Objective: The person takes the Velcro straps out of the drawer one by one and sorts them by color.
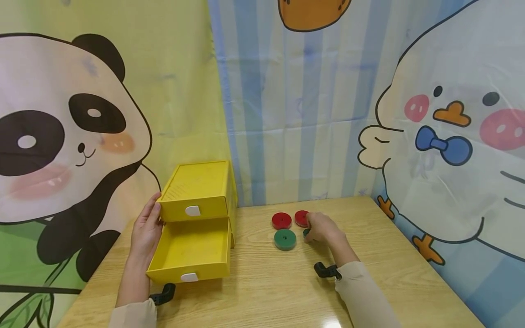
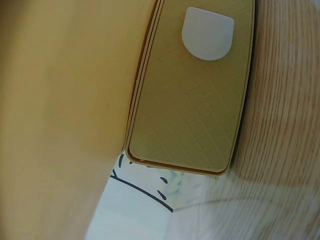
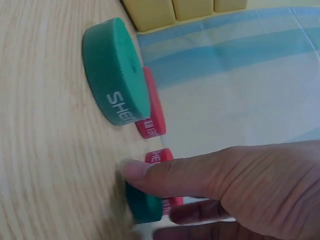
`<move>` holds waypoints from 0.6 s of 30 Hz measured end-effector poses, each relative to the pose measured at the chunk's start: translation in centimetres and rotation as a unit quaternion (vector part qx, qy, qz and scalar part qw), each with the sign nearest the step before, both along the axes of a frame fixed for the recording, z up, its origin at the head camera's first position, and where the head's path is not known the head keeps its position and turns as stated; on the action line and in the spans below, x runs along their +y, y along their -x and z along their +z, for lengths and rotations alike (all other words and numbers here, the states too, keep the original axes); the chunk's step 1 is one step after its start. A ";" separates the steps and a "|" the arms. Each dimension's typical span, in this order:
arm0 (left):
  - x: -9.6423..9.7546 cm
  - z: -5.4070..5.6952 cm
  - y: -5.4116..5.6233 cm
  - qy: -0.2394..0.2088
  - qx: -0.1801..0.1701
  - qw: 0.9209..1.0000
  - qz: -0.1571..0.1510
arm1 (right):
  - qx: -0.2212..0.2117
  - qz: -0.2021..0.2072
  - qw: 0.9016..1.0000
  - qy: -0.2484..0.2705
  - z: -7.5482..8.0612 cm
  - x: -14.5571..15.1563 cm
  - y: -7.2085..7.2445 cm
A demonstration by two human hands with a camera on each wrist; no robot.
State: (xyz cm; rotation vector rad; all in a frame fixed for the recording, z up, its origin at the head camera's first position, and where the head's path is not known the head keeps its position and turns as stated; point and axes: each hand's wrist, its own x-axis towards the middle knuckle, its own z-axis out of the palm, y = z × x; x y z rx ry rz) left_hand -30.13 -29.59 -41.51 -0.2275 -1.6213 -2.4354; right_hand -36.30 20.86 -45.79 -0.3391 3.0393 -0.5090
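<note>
A yellow two-drawer box [image 1: 197,182] stands at the left, its lower drawer [image 1: 194,246] pulled out and bare inside. My left hand [image 1: 146,228] rests against the left side of the box, near the upper drawer front. In the left wrist view a drawer front [image 2: 185,110] with a white tab shows, but not the hand. My right hand [image 1: 326,228] pinches a small green tape roll [image 3: 142,205], thumb over its near side and fingers on the far side. Close by lie a larger green roll [image 1: 285,239] and two red rolls, one left [image 1: 281,221] and one right [image 1: 301,218].
The wooden table [image 1: 262,291] ends at a cloth backdrop [image 1: 287,114] printed with a panda and a white bird. Black wrist mounts [image 1: 326,270] stick out from both cuffs.
</note>
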 end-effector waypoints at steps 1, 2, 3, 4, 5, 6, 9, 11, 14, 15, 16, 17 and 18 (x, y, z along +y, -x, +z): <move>0.0 0.0 0.0 0.000 0.001 1.000 0.000 | 0.006 -0.002 1.000 -0.004 0.2 0.0 0.0; 0.0 0.0 -0.1 -0.002 0.002 1.000 -0.001 | 0.011 0.000 1.000 -0.009 0.4 -0.1 0.0; 0.0 0.0 -0.1 -0.001 0.003 1.000 -0.002 | 0.017 0.003 1.000 -0.007 0.7 -0.3 -0.1; 0.0 0.0 -0.1 0.000 0.003 1.000 -0.003 | 0.025 0.010 1.000 0.000 0.9 -0.5 -0.2; 0.0 0.1 -0.1 0.001 0.002 1.000 -0.003 | 0.034 0.017 0.999 0.012 1.3 -0.9 -0.4; 0.0 0.1 -0.2 0.003 0.001 1.000 -0.001 | 0.046 0.026 0.998 0.028 1.6 -1.4 -0.6; 0.1 0.2 -0.1 0.010 -0.004 1.000 0.004 | 0.094 0.050 0.991 0.084 2.9 -3.5 -1.3; 0.2 0.2 -0.1 0.014 -0.004 1.000 0.007 | 0.137 0.062 0.983 0.110 3.6 -5.0 -1.9; 0.2 0.1 -0.1 0.014 -0.005 1.000 0.006 | 0.187 0.084 0.970 0.128 4.3 -7.1 -2.8; 0.2 0.1 0.0 0.011 -0.005 1.000 0.006 | 0.197 0.092 0.968 0.127 4.4 -7.7 -3.0; 0.2 0.1 0.0 0.011 -0.006 1.000 0.006 | 0.201 0.101 0.966 0.127 4.6 -8.3 -3.3; 0.2 0.1 0.0 0.011 -0.007 1.000 0.007 | 0.203 0.110 0.964 0.128 4.8 -8.9 -3.5; 0.1 0.1 0.0 0.011 -0.006 1.000 0.008 | 0.205 0.116 0.964 0.126 4.8 -9.4 -3.7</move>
